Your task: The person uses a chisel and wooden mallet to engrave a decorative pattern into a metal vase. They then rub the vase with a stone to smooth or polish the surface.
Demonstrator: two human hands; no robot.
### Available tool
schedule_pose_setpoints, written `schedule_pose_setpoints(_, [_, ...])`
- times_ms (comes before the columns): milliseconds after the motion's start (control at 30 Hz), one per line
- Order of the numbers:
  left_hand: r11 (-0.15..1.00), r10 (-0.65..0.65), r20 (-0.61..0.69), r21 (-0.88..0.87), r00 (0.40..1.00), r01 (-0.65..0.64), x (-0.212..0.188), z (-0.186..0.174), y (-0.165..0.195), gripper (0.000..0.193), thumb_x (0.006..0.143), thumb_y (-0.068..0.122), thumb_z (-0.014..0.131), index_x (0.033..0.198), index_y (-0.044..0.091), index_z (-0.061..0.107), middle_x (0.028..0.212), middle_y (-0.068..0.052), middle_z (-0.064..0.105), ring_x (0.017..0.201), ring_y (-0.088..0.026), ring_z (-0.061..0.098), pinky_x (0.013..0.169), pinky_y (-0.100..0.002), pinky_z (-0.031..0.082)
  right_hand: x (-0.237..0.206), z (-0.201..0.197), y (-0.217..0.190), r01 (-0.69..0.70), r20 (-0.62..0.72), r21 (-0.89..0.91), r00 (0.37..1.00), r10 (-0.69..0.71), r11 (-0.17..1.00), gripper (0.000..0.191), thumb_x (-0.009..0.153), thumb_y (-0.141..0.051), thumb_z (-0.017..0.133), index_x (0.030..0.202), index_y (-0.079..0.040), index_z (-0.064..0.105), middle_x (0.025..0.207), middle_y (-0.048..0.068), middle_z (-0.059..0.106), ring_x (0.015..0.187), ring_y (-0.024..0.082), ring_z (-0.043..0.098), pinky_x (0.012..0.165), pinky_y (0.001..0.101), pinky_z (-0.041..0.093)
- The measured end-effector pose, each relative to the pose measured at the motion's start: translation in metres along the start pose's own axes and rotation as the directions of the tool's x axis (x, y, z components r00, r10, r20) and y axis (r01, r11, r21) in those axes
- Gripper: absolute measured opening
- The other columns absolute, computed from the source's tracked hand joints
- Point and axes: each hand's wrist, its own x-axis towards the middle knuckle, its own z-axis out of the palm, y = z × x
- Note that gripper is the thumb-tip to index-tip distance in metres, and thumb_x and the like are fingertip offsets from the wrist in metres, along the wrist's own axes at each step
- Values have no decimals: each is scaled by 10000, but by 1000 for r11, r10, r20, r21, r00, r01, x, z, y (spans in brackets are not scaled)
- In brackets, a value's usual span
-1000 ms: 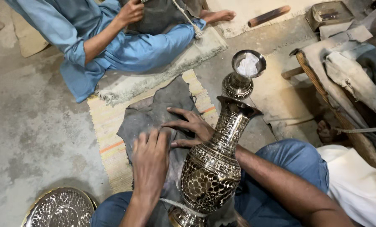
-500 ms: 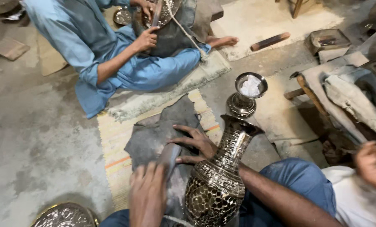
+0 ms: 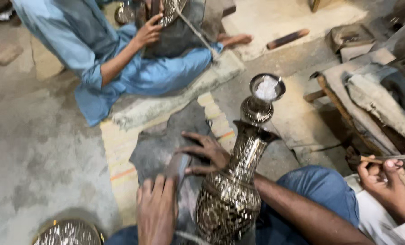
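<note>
Brass-toned engraved vase (image 3: 232, 195) stood upright at near centre, long axis tilting far-right, white wad in its mouth. Right hand (image 3: 205, 154) lay fingers spread on dark cloth (image 3: 166, 140), touching vase's left side; nearer of two. Left hand (image 3: 156, 213) sat just left, fingers together over small grey piece (image 3: 179, 165), grip unclear. Vase base cut off. Co-worker's hand (image 3: 381, 179) held thin stick at right.
</note>
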Motion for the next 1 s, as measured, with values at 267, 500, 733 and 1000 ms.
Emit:
schedule_pose_setpoints(267, [996, 90, -120, 9, 989, -89, 12, 2, 1, 386, 783, 99, 701, 1158, 27, 649, 1175, -130, 647, 1048, -319, 592, 905, -460, 493, -4, -5, -7, -54, -9, 115, 998, 56, 992, 618, 887, -549, 736, 1407, -231, 637, 1669, 172, 352, 1536, 381, 349, 1238, 555, 319])
schedule_pose_setpoints(500, [1000, 5, -1, 21, 1000, -5, 10, 7, 2, 478, 747, 91, 740, 1210, 39, 634, 1181, -134, 623, 1084, -333, 570, 910, -478, 472, -2, -8, -13, -62, 13, 110, 998, 61, 992, 603, 885, -506, 759, 1400, -215, 644, 1666, 173, 346, 1537, 386, 333, 1238, 556, 295])
schedule_pose_setpoints(733, [1000, 15, -29, 0, 999, -15, 3, 4, -5, 494, 731, 54, 736, 1215, 53, 637, 1219, -143, 620, 1085, -345, 562, 885, -480, 467, 1, -9, -11, -76, 21, 115, 997, 74, 991, 601, 863, -508, 770, 1384, -231, 654, 1656, 163, 351, 1522, 376, 348, 1223, 551, 309])
schedule_pose_setpoints(1000, [998, 64, -57, 30, 996, -62, 17, 8, -1, 418, 825, 54, 735, 1226, 82, 620, 1199, -95, 627, 1119, -293, 572, 990, -468, 471, -1, -7, -18, -96, -9, 158, 995, 99, 983, 615, 876, -524, 754, 1403, -229, 644, 1673, 149, 362, 1547, 365, 347, 1243, 554, 308])
